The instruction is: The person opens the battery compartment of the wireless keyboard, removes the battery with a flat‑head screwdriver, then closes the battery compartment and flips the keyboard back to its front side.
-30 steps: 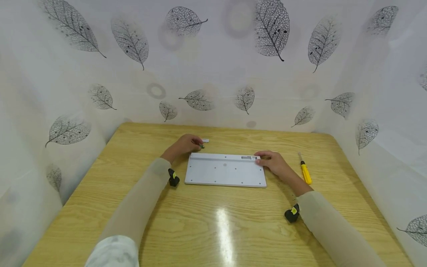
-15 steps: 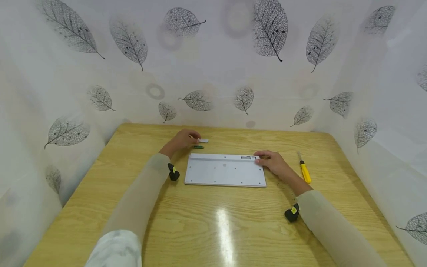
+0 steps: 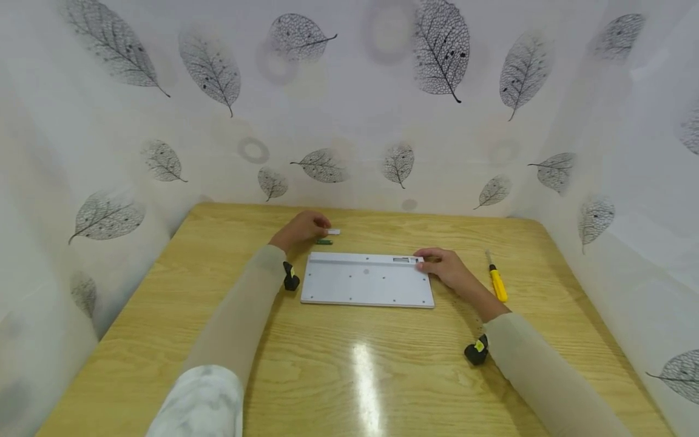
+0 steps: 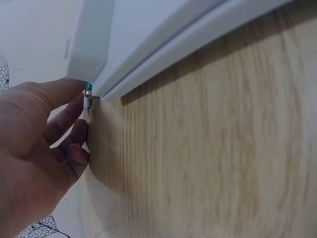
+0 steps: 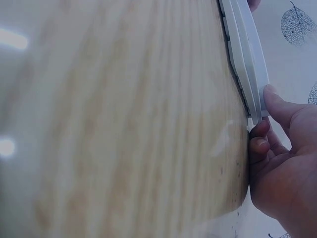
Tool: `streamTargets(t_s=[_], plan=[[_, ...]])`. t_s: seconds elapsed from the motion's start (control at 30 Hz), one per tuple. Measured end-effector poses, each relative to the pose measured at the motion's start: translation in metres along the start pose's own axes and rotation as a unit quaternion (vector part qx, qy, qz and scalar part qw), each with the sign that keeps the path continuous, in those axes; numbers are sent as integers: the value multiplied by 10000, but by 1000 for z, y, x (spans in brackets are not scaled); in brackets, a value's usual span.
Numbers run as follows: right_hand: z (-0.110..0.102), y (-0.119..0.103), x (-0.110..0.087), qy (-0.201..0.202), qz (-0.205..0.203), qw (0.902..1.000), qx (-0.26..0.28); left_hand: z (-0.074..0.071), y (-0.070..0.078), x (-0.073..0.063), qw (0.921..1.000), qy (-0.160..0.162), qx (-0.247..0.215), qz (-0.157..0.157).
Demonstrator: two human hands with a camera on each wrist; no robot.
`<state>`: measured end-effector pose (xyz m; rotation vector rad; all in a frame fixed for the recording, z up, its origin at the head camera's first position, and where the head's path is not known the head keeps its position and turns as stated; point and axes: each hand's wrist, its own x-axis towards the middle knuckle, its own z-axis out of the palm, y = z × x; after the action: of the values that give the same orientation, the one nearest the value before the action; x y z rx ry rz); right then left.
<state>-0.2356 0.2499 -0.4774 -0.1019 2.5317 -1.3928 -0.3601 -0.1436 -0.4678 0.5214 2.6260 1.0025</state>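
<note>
A white keyboard (image 3: 367, 282) lies face down on the table, with an uncovered battery slot (image 3: 404, 260) near its far right corner. My right hand (image 3: 450, 270) grips that corner, thumb on the back and fingers at the edge; the right wrist view shows the thumb (image 5: 277, 104) on it. Beyond the far left corner, my left hand (image 3: 306, 229) pinches the end of a small white battery cover (image 3: 334, 232). A green battery (image 3: 324, 242) lies between that hand and the keyboard. In the left wrist view the keyboard corner partly hides the battery (image 4: 88, 86).
A yellow-handled screwdriver (image 3: 498, 285) lies right of the right hand, its tip pointing away. The wooden table (image 3: 306, 364) ends at a leaf-patterned curtain (image 3: 349, 121) at the back and sides.
My left hand has let go of the green battery, leaving it on the table, and has moved slightly farther back to the white cover. The right hand stays on the keyboard corner.
</note>
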Motion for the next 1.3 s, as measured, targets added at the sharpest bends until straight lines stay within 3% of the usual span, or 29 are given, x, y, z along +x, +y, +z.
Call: streamTargets(t_s=[0.37, 0.83, 1.0, 1.3], plan=[[1, 1, 2, 37, -20, 9999, -105, 1, 3, -2, 9997, -50, 210, 143], [0, 1, 0, 19, -89, 9999, -79, -3, 3, -4, 9992, -129, -363, 49], [0, 1, 0, 34, -50, 9999, -94, -4, 14, -9, 9987, -116, -486, 68], [1, 2, 2, 43, -8, 9999, -91, 3, 40, -15, 9963, -267, -720, 388]])
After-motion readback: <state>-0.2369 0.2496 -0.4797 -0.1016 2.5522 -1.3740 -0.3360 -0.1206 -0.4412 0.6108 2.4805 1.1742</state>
